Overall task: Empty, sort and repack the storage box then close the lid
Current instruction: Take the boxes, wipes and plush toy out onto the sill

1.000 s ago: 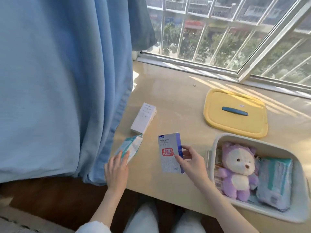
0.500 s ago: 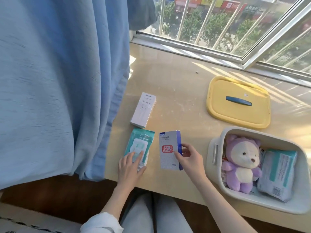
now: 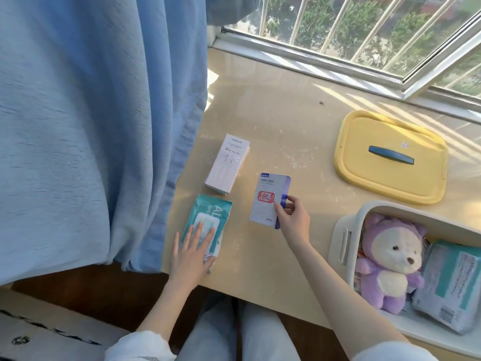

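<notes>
Sunlit beige tabletop [image 3: 286, 113]: left hand [image 3: 191, 256] presses flat, fingers straight, on a teal wipes pack [image 3: 208, 212] at the front-left corner — likely squaring it — while right hand [image 3: 294, 217] pinches a white-and-blue cardboard carton [image 3: 265, 199]; white plastic storage box [image 3: 343, 238] sits front-right, part-full.

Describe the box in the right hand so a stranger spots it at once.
On the beige tabletop, left of the white plastic storage box, the right hand pinches a small white cardboard box with a blue side. Unlike the long white carton beyond it, it bears a red stamp.
</notes>
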